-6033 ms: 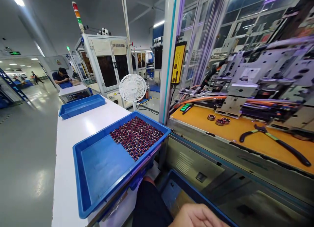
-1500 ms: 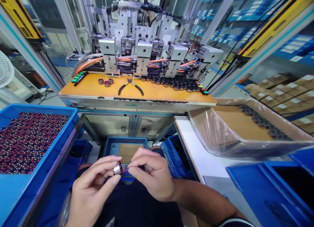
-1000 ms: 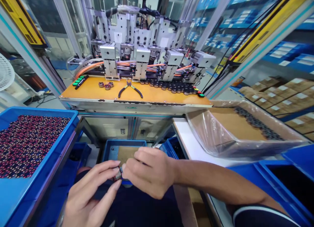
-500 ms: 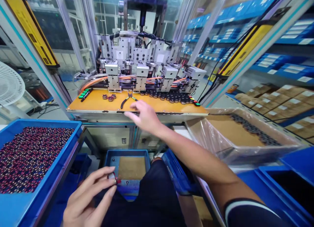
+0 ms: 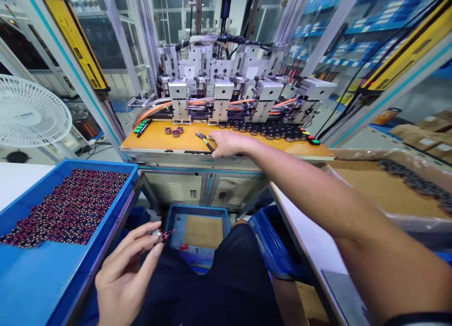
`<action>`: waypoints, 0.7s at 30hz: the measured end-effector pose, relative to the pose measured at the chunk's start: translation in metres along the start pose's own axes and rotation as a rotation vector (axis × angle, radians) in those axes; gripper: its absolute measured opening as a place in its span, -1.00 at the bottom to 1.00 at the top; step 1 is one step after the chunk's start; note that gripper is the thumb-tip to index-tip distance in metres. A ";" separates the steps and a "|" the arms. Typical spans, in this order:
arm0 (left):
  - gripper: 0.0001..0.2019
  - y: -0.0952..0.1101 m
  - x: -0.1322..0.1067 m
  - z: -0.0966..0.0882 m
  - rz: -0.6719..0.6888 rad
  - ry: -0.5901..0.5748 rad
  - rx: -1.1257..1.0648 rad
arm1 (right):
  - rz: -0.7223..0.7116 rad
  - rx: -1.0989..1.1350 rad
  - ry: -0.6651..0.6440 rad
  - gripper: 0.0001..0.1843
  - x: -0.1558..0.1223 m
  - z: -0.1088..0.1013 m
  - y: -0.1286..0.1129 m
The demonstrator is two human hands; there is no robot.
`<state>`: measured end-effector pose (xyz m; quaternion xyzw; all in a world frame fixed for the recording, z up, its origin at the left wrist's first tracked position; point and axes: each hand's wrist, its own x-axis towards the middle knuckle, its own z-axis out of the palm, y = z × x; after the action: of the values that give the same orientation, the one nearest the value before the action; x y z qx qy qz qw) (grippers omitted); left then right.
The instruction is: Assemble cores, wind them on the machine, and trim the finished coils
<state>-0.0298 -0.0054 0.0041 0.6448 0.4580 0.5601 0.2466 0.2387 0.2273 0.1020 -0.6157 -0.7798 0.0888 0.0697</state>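
Observation:
My left hand (image 5: 130, 265) pinches a small round silvery part (image 5: 157, 232) between thumb and fingertips, above my lap. Thin red strands stick out from the part's right side. On the orange worktop (image 5: 148, 141), my right hand (image 5: 228, 143) is closed on the handles of a pair of pliers (image 5: 205, 140), whose jaws point to the far left. Left of the pliers stand 3 small round parts (image 5: 175, 132) with red and copper showing. Several dark round parts (image 5: 270, 131) stand in rows right of my right hand.
A machine with metal clamping blocks (image 5: 221, 102) rises behind the worktop. At left is a blue tray (image 5: 42, 279) with many small red-and-dark parts. A blue bin (image 5: 226, 222) with cardboard sits below. A plastic-lined box (image 5: 374, 185) is at right, a white fan (image 5: 31, 112) far left.
My right hand has come down onto the pliers and closed on them; the pliers have turned. My left hand still holds the small part, with its red strands now sticking out further. The view has shifted.

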 end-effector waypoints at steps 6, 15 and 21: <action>-0.73 -0.002 -0.001 0.007 -0.011 -0.009 -0.042 | -0.203 0.088 0.136 -0.40 -0.100 0.041 0.012; -0.70 0.001 0.005 0.016 0.064 -0.031 0.052 | -0.511 1.231 -0.293 -0.39 -0.240 0.106 -0.037; -0.68 0.005 0.004 0.020 0.044 -0.040 0.036 | -0.523 1.262 -0.277 -0.41 -0.227 0.123 -0.048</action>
<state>-0.0091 0.0000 0.0056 0.6699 0.4487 0.5442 0.2317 0.2189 -0.0110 -0.0065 -0.2326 -0.7035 0.5830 0.3334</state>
